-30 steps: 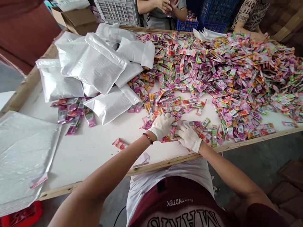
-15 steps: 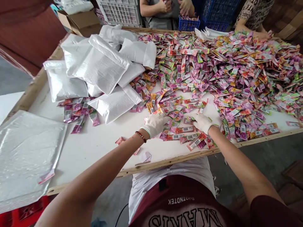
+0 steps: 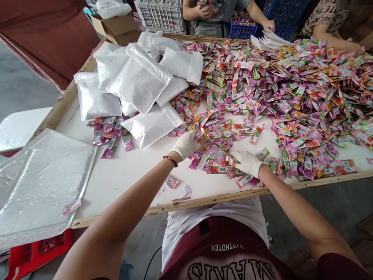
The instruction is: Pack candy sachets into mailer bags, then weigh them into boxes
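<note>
Many sachets [image 3: 215, 135] lie loose across the white table [image 3: 116, 175], the nearest ones in front of the person. The left hand [image 3: 184, 146], gloved, fingers slightly bent, is at their left edge; the right hand [image 3: 247, 162], gloved and half curled, lies over their right side. Whether either grips anything is hard to tell. White mailers [image 3: 138, 79] are piled at left.

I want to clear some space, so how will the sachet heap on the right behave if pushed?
The sachet heap will probably slump and spread rather than move as one, since its packets lie loose at mixed angles. They look glossy, so they may slide easily. Each looks small and slim, so probably light.
</note>
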The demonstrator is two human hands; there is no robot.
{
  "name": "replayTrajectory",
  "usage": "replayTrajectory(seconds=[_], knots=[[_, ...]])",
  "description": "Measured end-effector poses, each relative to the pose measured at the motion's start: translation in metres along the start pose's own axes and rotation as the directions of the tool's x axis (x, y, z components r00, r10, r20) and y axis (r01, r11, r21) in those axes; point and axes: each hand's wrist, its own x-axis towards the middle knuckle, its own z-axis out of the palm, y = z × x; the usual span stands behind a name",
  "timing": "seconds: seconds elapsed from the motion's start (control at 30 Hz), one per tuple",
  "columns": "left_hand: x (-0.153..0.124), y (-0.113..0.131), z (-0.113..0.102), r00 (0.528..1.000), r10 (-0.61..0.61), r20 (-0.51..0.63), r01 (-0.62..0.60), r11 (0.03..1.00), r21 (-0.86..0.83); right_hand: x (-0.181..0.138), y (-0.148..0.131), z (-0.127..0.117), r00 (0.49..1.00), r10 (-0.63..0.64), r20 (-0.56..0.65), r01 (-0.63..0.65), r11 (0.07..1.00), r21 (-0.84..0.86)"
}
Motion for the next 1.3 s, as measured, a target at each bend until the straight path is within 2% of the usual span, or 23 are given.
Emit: replayTrajectory(seconds=[0.07,0.13,0.27,0.33,0.4,0.5,0.57,0.67,0.77,0.83,0.9,1.0,1.13,1.2,1.3], knots=[[0.003,-0.002,0.004,1.000,-0.008,0.027,0.007,1.000,0.027,0.001,-0.001,0.002,1.000,0.012,0.027,-0.011,1.000,-0.026],[0.001,-0.004,0.001,1.000,0.010,-0.017,-0.010,1.000,0.025,-0.001,0.001,-0.001,1.000,-0.005,0.018,0.005,0.999,-0.044],[-0.007,-0.010,-0.016,0.983,0.045,-0.175,-0.047,0.999,-0.007,-0.003,0.014,-0.015,0.994,-0.047,-0.102,0.043,0.998,-0.038],[-0.009,-0.013,-0.021,0.980,0.054,-0.190,-0.060,0.998,-0.026,0.002,0.019,-0.023,0.990,-0.008,-0.143,0.010,1.000,0.013],[-0.008,-0.015,-0.020,0.990,0.092,-0.110,-0.095,0.995,-0.024,0.009,0.019,-0.029,0.987,0.040,-0.157,-0.030,0.997,0.064],[-0.002,-0.014,-0.011,0.986,0.147,0.080,-0.148,0.989,0.008,0.018,0.011,-0.035,0.982,0.046,-0.181,-0.026,0.994,0.107],[0.001,-0.013,-0.005,0.983,0.149,0.106,-0.153,0.988,0.027,0.020,0.007,-0.035,0.981,0.029,-0.190,-0.007,0.994,0.113],[-0.001,-0.015,-0.009,0.988,0.152,0.006,-0.152,0.988,0.028,0.018,0.008,-0.031,0.979,0.031,-0.201,-0.004,0.991,0.132],[-0.011,-0.022,-0.028,0.978,0.151,-0.147,-0.158,0.987,-0.033,0.020,0.016,-0.029,0.974,0.058,-0.218,-0.010,0.977,0.214],[-0.021,-0.030,-0.044,0.973,0.152,-0.171,-0.170,0.981,-0.096,0.029,0.018,-0.031,0.968,0.045,-0.248,0.019,0.968,0.249],[-0.035,-0.039,-0.058,0.979,0.161,-0.122,-0.175,0.978,-0.112,0.047,0.015,-0.036,0.955,-0.003,-0.295,0.076,0.968,0.238],[-0.061,-0.053,-0.067,0.985,0.168,0.048,-0.166,0.986,-0.034,0.081,0.002,-0.043,0.945,-0.050,-0.322,0.107,0.981,0.163],[-0.104,-0.073,-0.053,0.918,0.140,0.370,-0.201,0.971,0.132,0.116,-0.017,-0.044,0.971,0.016,-0.238,0.005,0.996,0.087],[-0.121,-0.084,-0.042,0.902,0.103,0.419,-0.218,0.947,0.237,0.122,-0.021,-0.041,0.978,0.026,-0.207,-0.007,0.996,0.090],[-0.130,-0.092,-0.032,0.930,0.149,0.337,-0.239,0.940,0.245,0.117,-0.015,-0.040,0.956,-0.005,-0.293,0.059,0.983,0.175]])
